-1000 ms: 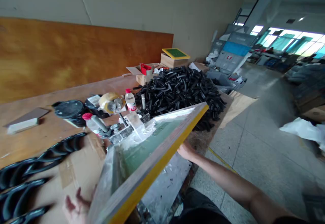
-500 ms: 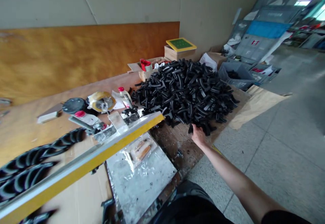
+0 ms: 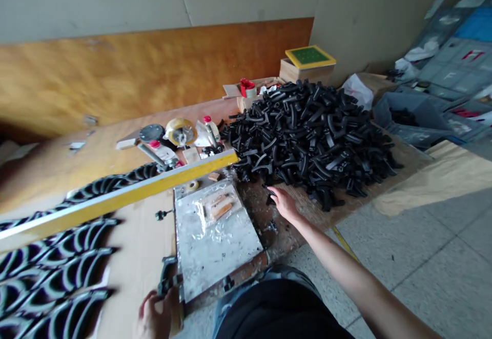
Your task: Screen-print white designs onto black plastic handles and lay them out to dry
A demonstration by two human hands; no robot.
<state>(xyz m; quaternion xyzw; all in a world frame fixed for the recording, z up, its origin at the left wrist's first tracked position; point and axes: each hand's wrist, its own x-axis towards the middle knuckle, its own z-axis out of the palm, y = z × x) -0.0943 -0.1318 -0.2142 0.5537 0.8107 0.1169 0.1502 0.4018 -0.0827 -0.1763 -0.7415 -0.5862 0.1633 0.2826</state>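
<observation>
My right hand (image 3: 285, 204) is over the bench in front of a big pile of black curved plastic parts (image 3: 303, 139). Its fingers are closed on a small dark plastic part (image 3: 271, 198), mostly covered by the hand. At the lower edge of the view, my left hand (image 3: 154, 316) has its fingers curled at the lower end of a black hooked part (image 3: 167, 275). That part stands beside a grey plate (image 3: 217, 244) covered with clear film. Rows of black curved parts (image 3: 57, 272) lie on cardboard at the left.
A long yellow-edged bar (image 3: 126, 195) crosses above the bench. Behind it are toggle clamps (image 3: 157, 155), a tape roll (image 3: 181, 133) and red-capped bottles (image 3: 209, 126). Grey bins (image 3: 413, 118) stand at the right, and brown paper (image 3: 442, 175) hangs past the bench edge.
The view has swung left. My right hand has drawn back from the pile's front edge with a dark part. My left hand has come into view at the black hooked part.
</observation>
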